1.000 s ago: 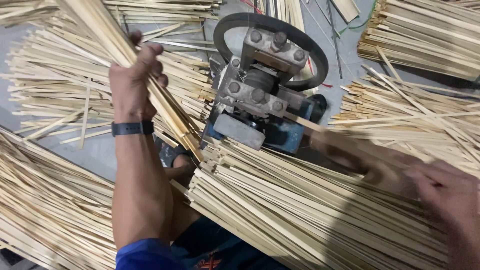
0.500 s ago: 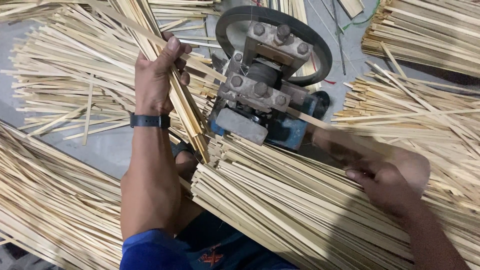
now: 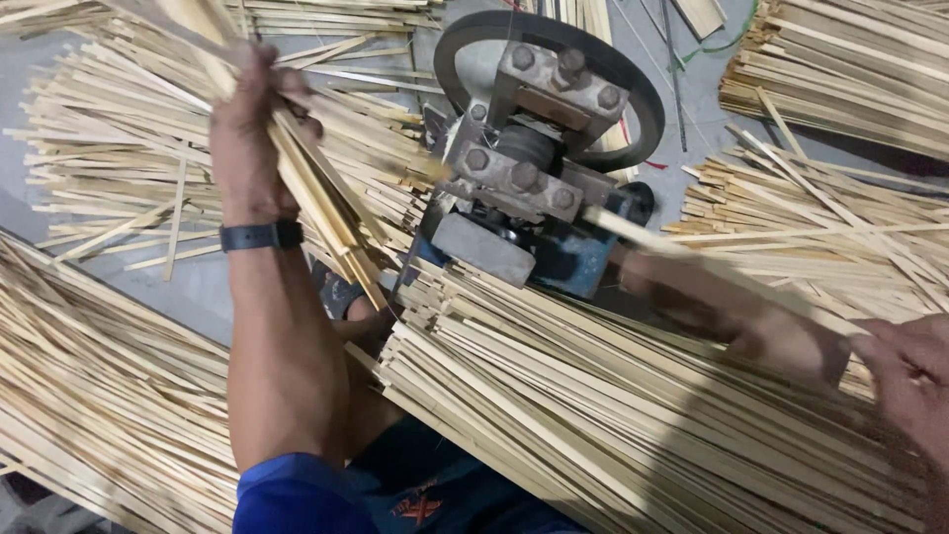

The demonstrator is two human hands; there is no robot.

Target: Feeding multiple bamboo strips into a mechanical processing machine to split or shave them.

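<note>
The left hand point(image 3: 252, 138) was closed around a bundle of thin bamboo strips point(image 3: 306, 198), which it held up at a slant above the grey floor point(image 3: 193, 287), just left of the machine. A black band point(image 3: 261, 235) sat on this wrist. The right hand point(image 3: 914, 386) was at the right edge, and its fingers pinched one single strip point(image 3: 692, 262) whose far end touched the metal machine point(image 3: 524, 188) with its dark round wheel point(image 3: 633, 89). A big pile of strips point(image 3: 593, 415) lay over the lap, between both arms, and more heaps point(image 3: 840, 69) lay around on the floor.
</note>
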